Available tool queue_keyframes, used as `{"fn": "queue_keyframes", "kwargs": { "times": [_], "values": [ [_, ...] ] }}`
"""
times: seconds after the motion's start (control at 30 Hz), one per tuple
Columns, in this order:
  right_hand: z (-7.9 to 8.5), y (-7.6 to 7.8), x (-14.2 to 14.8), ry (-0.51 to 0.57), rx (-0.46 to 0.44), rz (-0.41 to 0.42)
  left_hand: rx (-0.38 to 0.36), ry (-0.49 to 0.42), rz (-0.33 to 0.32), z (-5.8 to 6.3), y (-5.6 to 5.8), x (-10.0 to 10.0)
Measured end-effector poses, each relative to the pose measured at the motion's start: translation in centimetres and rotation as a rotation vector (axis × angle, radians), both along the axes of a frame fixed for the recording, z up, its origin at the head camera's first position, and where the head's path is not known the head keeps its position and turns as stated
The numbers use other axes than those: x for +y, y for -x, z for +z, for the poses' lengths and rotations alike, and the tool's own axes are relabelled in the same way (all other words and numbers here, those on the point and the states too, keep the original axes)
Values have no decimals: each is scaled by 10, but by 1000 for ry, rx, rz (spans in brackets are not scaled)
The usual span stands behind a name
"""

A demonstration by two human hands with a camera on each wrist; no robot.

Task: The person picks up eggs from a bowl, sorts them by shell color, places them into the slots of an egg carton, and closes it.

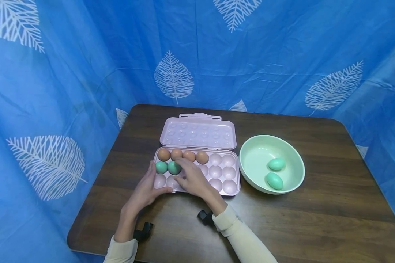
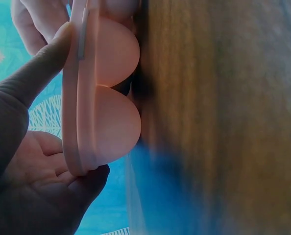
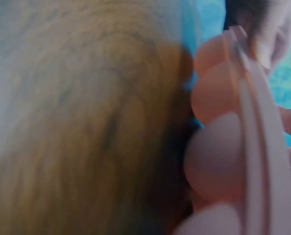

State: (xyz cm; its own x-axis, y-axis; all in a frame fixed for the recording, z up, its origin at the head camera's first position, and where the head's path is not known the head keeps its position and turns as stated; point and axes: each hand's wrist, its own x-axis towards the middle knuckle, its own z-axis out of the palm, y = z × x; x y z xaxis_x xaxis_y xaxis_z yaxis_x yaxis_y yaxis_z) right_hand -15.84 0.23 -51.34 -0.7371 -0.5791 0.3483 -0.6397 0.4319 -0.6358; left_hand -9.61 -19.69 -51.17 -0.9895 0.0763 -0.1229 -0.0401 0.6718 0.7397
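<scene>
A pink egg carton (image 1: 234, 191) lies on the table with its lid (image 1: 197, 133) folded back. My left hand (image 1: 146, 188) holds its front left corner, thumb along the front rim and fingers at the left side; the left wrist view shows this thumb (image 2: 42, 66) on the rim. Over the middle row, my right hand (image 1: 195, 179) pinches a green egg (image 1: 174, 168) in the second cup. Another green egg (image 1: 161, 167) sits left of it. Several brown eggs (image 1: 202, 157) fill the left part of the back row.
Right beside the carton stands a pale green bowl (image 1: 250, 149) with two green eggs (image 1: 274, 181) inside. The brown wooden table (image 1: 335, 204) has rounded corners. Blue curtains (image 1: 266, 73) with white leaf prints hang behind and at both sides.
</scene>
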Motion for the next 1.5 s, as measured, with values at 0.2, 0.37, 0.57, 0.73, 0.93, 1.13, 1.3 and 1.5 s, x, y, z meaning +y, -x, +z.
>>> {"fn": "queue_keyframes", "kwargs": {
  "times": [0.2, 0.37, 0.57, 0.73, 0.93, 1.13, 1.3, 1.5],
  "values": [
    [7, -3, 22, 124, 2, -35, 3, -13, 8, -1, -1, -1],
    [16, -6, 46, 184, 25, -71, 0, -22, 10, -2, -1, -1],
    [20, -5, 80, 248, 73, -104, 11, -13, 7, -2, -1, 0],
    [25, -12, 107, 295, 79, -191, 12, -17, 1, -1, 0, 1],
    [59, -33, 122, 348, -28, -254, -9, -6, 12, -1, 0, 1],
    [51, -32, 150, 326, -13, -337, -19, -2, 17, -2, 0, 0],
    [33, -20, 182, 330, -15, -454, -21, -12, 13, -3, 2, 0],
    [32, -10, 207, 281, 2, -573, -26, -13, 14, -4, 2, -2]
  ]
}}
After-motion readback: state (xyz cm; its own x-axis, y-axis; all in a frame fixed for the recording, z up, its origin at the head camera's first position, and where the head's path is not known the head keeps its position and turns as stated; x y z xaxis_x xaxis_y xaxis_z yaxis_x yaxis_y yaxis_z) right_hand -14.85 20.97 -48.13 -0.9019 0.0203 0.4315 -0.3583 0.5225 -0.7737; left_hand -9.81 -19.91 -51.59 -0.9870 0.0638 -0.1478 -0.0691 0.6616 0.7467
